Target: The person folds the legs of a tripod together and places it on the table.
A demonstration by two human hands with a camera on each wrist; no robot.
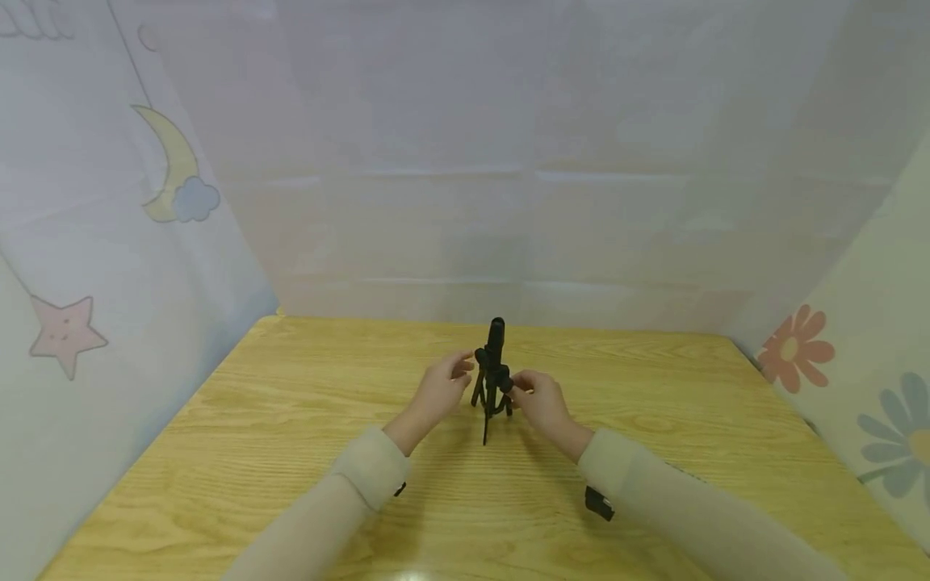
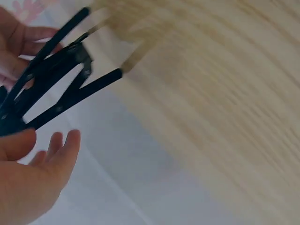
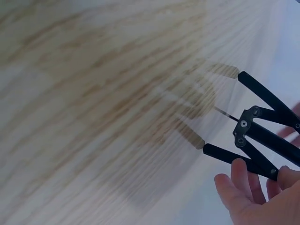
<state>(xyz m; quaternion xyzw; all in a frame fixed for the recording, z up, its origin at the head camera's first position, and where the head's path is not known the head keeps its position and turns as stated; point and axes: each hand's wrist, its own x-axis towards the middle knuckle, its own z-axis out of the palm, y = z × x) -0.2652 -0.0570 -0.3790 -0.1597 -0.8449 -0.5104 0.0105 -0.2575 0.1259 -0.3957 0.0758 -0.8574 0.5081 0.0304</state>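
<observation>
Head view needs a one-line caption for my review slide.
Left hand and right hand flank a black tripod, with a wood-grain table beneath.

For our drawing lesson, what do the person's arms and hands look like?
The left sleeve and right sleeve are long, pale cream, with thick cuffs. The left hand and right hand are ungloved. Small black pieces show by both sleeves.

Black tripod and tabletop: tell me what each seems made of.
Black tripod: matte plastic or painted metal, uncertain; its legs look evenly dark, with small shiny rivets. Tabletop: wood or wood-look laminate, probably glossy; streaky grain shows, legs reflect in it.
</observation>
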